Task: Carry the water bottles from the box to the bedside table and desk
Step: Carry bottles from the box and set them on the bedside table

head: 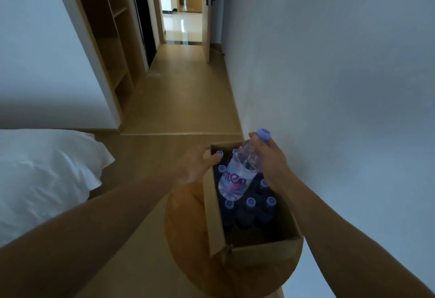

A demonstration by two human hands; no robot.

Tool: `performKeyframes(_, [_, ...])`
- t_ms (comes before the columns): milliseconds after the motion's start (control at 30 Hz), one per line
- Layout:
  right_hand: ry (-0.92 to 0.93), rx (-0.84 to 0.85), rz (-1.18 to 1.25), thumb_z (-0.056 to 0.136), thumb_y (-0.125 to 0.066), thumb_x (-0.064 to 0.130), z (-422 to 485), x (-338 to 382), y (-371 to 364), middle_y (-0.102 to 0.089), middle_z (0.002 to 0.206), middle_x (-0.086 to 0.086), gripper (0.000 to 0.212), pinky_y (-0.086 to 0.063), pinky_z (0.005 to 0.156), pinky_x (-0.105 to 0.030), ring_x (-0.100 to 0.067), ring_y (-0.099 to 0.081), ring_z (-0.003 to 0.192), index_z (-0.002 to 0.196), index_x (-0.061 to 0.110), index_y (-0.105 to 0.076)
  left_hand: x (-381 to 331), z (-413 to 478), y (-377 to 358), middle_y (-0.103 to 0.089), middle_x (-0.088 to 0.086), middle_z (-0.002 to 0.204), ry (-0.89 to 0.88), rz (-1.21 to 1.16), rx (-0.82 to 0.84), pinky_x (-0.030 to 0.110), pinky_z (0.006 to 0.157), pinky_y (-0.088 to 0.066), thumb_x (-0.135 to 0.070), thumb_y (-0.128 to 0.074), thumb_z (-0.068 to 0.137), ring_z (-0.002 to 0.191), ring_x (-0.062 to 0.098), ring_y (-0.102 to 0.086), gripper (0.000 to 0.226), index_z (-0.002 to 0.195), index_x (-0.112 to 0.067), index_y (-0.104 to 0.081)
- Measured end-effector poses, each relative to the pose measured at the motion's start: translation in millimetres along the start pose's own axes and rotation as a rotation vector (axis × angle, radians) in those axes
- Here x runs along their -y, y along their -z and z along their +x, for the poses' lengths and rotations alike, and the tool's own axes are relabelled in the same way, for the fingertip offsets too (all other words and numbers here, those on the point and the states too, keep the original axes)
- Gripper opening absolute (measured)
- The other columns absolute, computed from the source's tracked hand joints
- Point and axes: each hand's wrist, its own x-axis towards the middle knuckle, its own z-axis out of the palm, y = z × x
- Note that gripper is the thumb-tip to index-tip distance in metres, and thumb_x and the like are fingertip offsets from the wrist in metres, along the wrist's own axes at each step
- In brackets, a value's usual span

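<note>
An open cardboard box (213, 224) stands on a round wooden table (186, 239) against the right wall. Inside it are several water bottles with purple caps (251, 202), upright. My right hand (270, 159) grips one clear water bottle (237, 177) by its neck, tilted above the box, its purple cap pointing up and right. My left hand (197, 167) reaches to the box's far left corner, fingers spread and touching the rim; it holds nothing.
A bed with a white pillow (44, 175) lies at the left. A wooden floor runs ahead to an open door (207, 17). A wooden shelf unit (113, 39) stands at the left wall. The white wall is close on the right.
</note>
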Motion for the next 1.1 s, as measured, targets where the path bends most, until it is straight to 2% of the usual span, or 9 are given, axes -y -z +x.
performKeyframes(133, [0.070,0.040,-0.038,0.100,-0.054,0.024,-13,21,-31,-0.064,0.074,-0.004,0.018,-0.051,0.071,-0.033,-0.018,-0.061,0.070,0.086,0.015,-0.059,-22,-17,15,-0.070,-0.016,0.113,-0.038,-0.274,0.267,0.019,0.093,-0.049,-0.031,-0.052,0.104,0.105,-0.001,-0.066,0.026,0.123,-0.020,-0.066])
performKeyframes(200, [0.042,0.049,-0.015,0.100,-0.055,0.028,-18,28,-40,-0.067,0.075,-0.003,0.017,-0.054,0.067,-0.031,-0.017,-0.065,0.070,0.093,0.014,-0.062,-24,-20,10,-0.075,-0.004,0.110,-0.020,-0.393,0.342,0.020,0.084,-0.056,-0.025,-0.058,0.101,0.100,0.006,-0.072,0.025,0.123,-0.016,-0.065])
performKeyframes(300, [-0.012,0.067,0.013,0.099,-0.055,0.028,-23,38,-47,-0.070,0.073,-0.001,0.018,-0.057,0.058,-0.026,-0.011,-0.070,0.064,0.100,0.013,-0.065,-20,-18,-5,-0.073,0.013,0.119,-0.046,-0.541,0.312,0.036,0.095,-0.057,-0.024,-0.078,0.086,0.109,0.029,-0.071,0.046,0.127,-0.010,-0.064])
performKeyframes(367, [-0.024,0.106,-0.006,0.099,-0.057,0.025,-22,39,-47,-0.070,0.073,-0.001,0.016,-0.060,0.065,-0.032,-0.014,-0.070,0.066,0.097,0.013,-0.066,-18,-14,-15,-0.073,0.016,0.116,-0.022,-0.614,0.278,0.040,0.094,-0.057,-0.027,-0.085,0.072,0.105,0.030,-0.071,0.057,0.122,-0.008,-0.067])
performKeyframes(500, [-0.020,0.145,-0.145,0.099,-0.053,0.039,-12,28,-28,-0.074,0.082,-0.005,0.031,-0.056,0.084,-0.039,-0.022,-0.071,0.083,0.094,0.013,-0.070,-16,-12,-36,-0.077,0.006,0.090,0.074,-0.668,0.230,0.028,0.071,-0.058,-0.015,-0.078,0.084,0.082,0.020,-0.073,0.018,0.101,-0.014,-0.071])
performKeyframes(633, [0.023,0.006,-0.543,0.102,-0.043,0.045,16,-5,24,-0.071,0.106,-0.006,0.036,-0.049,0.096,-0.042,-0.024,-0.064,0.102,0.100,0.021,-0.070,-8,-4,-55,-0.077,0.008,0.087,0.205,-0.698,0.220,0.029,0.070,-0.057,-0.018,-0.075,0.086,0.078,0.020,-0.074,0.019,0.104,-0.012,-0.072])
performKeyframes(767, [-0.084,0.303,-1.247,0.095,-0.058,0.029,37,-64,85,-0.062,0.111,-0.007,0.019,-0.045,0.089,-0.032,-0.022,-0.058,0.099,0.105,0.013,-0.060,1,12,-66,-0.076,0.014,0.102,0.275,-0.726,0.228,0.035,0.081,-0.060,-0.027,-0.077,0.083,0.088,0.025,-0.074,0.034,0.112,-0.012,-0.070])
performKeyframes(900, [-0.129,0.566,-1.412,0.092,-0.057,0.025,54,-111,110,-0.058,0.126,-0.012,0.026,-0.047,0.097,-0.037,-0.031,-0.055,0.117,0.116,0.013,-0.057,19,30,-82,-0.073,0.022,0.112,0.355,-0.730,0.215,0.054,0.103,-0.050,-0.032,-0.081,0.077,0.100,0.037,-0.072,0.052,0.120,-0.007,-0.066])
performKeyframes(1100, [-0.243,0.718,-1.633,0.088,-0.064,0.027,71,-179,121,-0.041,0.138,-0.016,0.052,-0.043,0.104,-0.045,-0.039,-0.045,0.125,0.133,0.016,-0.042,42,39,-101,-0.073,0.018,0.113,0.403,-0.741,0.055,0.058,0.099,-0.052,-0.026,-0.086,0.071,0.102,0.038,-0.072,0.051,0.117,-0.016,-0.068])
